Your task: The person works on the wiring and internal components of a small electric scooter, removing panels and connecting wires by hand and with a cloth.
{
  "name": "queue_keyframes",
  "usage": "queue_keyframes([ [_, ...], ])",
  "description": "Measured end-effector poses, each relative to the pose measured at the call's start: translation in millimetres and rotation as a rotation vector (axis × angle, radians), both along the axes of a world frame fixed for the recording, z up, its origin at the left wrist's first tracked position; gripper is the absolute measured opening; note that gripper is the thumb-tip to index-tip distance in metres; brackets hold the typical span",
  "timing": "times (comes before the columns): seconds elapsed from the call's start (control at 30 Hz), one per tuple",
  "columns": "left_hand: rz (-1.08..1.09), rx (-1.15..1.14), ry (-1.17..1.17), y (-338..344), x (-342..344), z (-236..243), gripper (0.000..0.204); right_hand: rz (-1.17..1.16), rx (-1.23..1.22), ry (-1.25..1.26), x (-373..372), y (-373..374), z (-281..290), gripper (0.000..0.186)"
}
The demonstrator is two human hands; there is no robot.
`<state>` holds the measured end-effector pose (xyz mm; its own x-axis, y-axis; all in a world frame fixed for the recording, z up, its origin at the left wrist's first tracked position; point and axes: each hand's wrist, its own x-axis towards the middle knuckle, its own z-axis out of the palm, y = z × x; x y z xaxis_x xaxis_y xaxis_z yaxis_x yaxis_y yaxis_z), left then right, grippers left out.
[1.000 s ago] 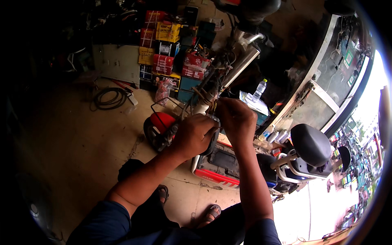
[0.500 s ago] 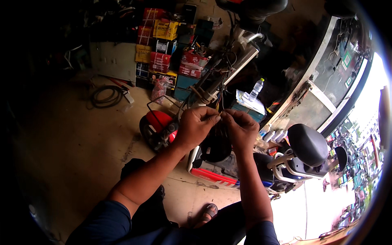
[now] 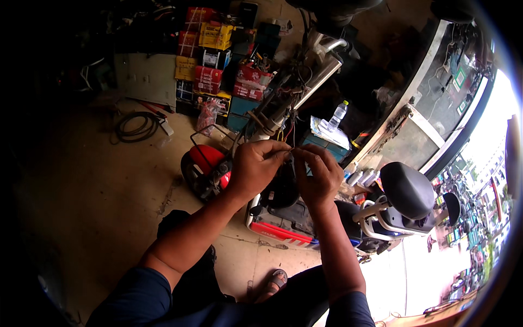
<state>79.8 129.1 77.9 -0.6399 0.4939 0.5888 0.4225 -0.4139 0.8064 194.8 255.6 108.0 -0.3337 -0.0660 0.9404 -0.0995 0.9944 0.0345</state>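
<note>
My left hand [image 3: 257, 168] and my right hand [image 3: 320, 177] meet fingertip to fingertip in front of a partly stripped electric scooter. Each pinches a thin wire, its end mostly hidden by the fingers. Just beyond the fingertips, several loose coloured wires [image 3: 290, 129] hang from the scooter's bare silver steering column [image 3: 321, 76]. Below the hands, a dark rounded part [image 3: 281, 192] is half covered by my right hand. The scooter's red front mudguard [image 3: 207, 157] is left of my left hand, and its red side panel [image 3: 275, 231] runs beneath both.
Stacked battery boxes [image 3: 208, 79] stand at the back left, near a coiled black cable [image 3: 135, 127] on the floor. A water bottle [image 3: 339, 113] and papers rest on a teal box [image 3: 327, 146]. The scooter's black seat backrest [image 3: 407, 185] rises at right, by a glass-paned door frame [image 3: 417, 128].
The fingers of my right hand have shifted and spread a little, while both hands stay together at the wires. The whole view has moved slightly.
</note>
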Motion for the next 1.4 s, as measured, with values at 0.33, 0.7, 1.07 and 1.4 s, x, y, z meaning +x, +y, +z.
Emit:
queue_keyframes([
  [0.33,0.011,-0.045,0.019,1,-5,-2,0.017,-0.048,0.273,-0.115,3,6,13,0.015],
  [0.7,-0.009,-0.074,0.019,9,-11,-6,0.024,0.359,-1.362,-0.515,10,4,20,0.026],
  [1.07,0.043,-0.077,0.04,9,-7,-4,0.023,-0.11,0.152,-0.18,0,6,2,0.022],
  [1.4,0.109,-0.052,0.16,11,-10,-11,0.022,0.146,-0.983,-0.469,3,7,10,0.02],
])
